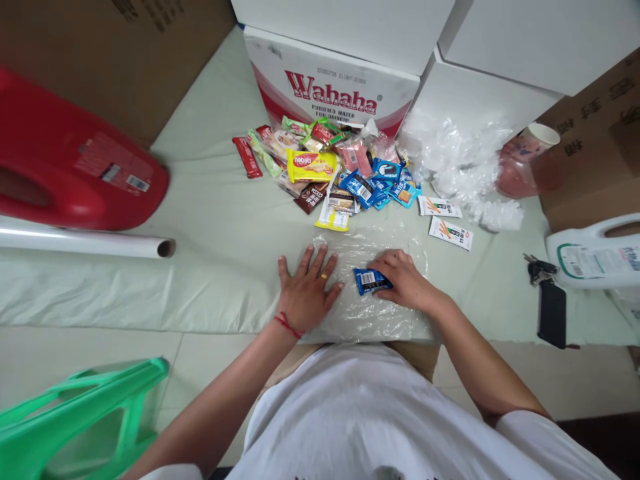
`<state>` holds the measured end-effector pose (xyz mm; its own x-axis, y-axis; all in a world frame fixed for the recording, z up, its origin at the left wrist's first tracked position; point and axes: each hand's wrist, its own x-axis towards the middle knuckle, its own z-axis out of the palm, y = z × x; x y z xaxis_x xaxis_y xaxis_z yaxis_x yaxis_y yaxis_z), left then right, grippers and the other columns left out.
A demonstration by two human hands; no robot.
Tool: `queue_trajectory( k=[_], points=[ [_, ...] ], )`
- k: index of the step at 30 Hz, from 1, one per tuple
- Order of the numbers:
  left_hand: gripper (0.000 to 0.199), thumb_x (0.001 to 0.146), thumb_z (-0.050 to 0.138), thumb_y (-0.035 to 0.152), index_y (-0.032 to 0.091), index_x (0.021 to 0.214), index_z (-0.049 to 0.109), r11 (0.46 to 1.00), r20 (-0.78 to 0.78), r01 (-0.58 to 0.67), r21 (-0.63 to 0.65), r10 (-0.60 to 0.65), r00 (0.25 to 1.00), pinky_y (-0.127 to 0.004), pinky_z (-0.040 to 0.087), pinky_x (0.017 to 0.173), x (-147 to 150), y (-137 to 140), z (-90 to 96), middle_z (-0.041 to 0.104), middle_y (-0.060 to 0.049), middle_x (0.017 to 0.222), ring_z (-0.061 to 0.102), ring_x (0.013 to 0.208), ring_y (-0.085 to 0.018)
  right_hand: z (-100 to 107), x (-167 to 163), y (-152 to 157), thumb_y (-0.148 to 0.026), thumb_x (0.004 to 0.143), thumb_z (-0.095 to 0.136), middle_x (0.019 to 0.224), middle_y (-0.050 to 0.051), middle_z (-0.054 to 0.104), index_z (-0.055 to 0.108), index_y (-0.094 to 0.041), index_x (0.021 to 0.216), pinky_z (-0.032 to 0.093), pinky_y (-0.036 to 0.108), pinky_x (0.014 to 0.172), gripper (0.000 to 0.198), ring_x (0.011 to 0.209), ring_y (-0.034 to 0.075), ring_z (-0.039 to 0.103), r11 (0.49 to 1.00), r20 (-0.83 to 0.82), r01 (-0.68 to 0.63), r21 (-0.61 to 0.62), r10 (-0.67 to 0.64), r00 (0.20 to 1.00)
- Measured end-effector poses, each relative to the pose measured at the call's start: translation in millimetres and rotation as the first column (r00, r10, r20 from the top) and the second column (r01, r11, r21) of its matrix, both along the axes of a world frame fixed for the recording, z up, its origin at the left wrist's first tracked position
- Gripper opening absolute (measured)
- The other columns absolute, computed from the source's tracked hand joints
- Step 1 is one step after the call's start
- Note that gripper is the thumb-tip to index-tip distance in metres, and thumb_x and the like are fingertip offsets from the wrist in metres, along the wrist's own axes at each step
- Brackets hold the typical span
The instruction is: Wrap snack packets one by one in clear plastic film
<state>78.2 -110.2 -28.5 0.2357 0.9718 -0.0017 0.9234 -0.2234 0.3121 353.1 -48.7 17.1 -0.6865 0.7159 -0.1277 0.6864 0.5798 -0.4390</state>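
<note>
My left hand [307, 291] lies flat with fingers spread, at the left edge of a clear plastic sheet or bag [345, 320] on the table. My right hand [404, 280] grips a small blue snack packet [367, 281] by its right end, over the same plastic. Beyond my hands is a pile of wrapped snacks, with a yellow nabati packet [312, 166], a brown cocoa packet [310, 198] and several blue packets [361, 188]. Two white snack packets [451, 233] lie to the right of the pile.
Behind the pile stands a Wahaha carton [330, 83]. Crumpled clear plastic [450, 150] and a paper cup [543, 137] are at the right, near keys, a black phone-like object [552, 313] and a white jug [600, 250]. Leftward are a red jug [85, 160], a white roll [90, 241] and a green stool [85, 420].
</note>
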Motion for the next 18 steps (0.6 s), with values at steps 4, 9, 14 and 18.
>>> queue_trajectory(
  k=[4, 9, 14, 18],
  points=[
    [0.061, 0.108, 0.04, 0.053, 0.031, 0.165, 0.042, 1.0, -0.007, 0.003, 0.005, -0.003, 1.0, -0.077, -0.013, 0.127, -0.5, 0.3, 0.8, 0.03, -0.009, 0.177, 0.026, 0.165, -0.037, 14.7, -2.1, 30.1, -0.054, 0.1, 0.065, 0.133, 0.015, 0.068, 0.065, -0.023, 0.144, 0.043, 0.05, 0.107, 0.054, 0.123, 0.034, 0.056, 0.998, -0.093, 0.047, 0.04, -0.043, 0.995],
    [0.061, 0.108, 0.04, 0.052, 0.029, 0.165, 0.042, 1.0, -0.004, 0.008, -0.005, -0.008, 1.0, -0.08, -0.008, 0.126, -0.7, 0.4, 1.5, 0.03, -0.01, 0.177, 0.025, 0.165, -0.038, 18.4, -36.3, 101.1, -0.043, 0.104, 0.058, 0.133, 0.018, 0.061, 0.058, -0.018, 0.147, 0.042, 0.057, 0.11, 0.05, 0.124, 0.038, 0.051, 0.891, -0.093, 0.317, 0.324, -0.304, 0.948],
    [0.062, 0.108, 0.041, 0.053, 0.03, 0.165, 0.042, 1.0, -0.004, 0.004, -0.01, -0.004, 1.0, -0.08, -0.004, 0.126, -1.1, 0.4, 2.2, 0.031, -0.011, 0.176, 0.026, 0.165, -0.038, -10.3, -73.6, 158.3, -0.054, 0.101, 0.064, 0.134, 0.021, 0.057, 0.051, -0.014, 0.15, 0.038, 0.07, 0.11, 0.065, 0.131, 0.044, 0.043, 0.862, -0.119, 0.337, 0.378, -0.315, 0.941],
    [0.062, 0.108, 0.04, 0.053, 0.028, 0.165, 0.043, 1.0, 0.008, 0.005, -0.01, -0.005, 1.0, -0.081, -0.002, 0.127, -1.4, 0.4, 3.0, 0.032, -0.011, 0.176, 0.027, 0.164, -0.038, -10.0, -63.3, 168.8, -0.056, 0.1, 0.063, 0.124, 0.02, 0.06, 0.061, -0.013, 0.138, 0.039, 0.072, 0.108, 0.058, 0.129, 0.045, 0.044, 0.862, -0.136, 0.318, 0.395, -0.288, 0.948]
  ],
)
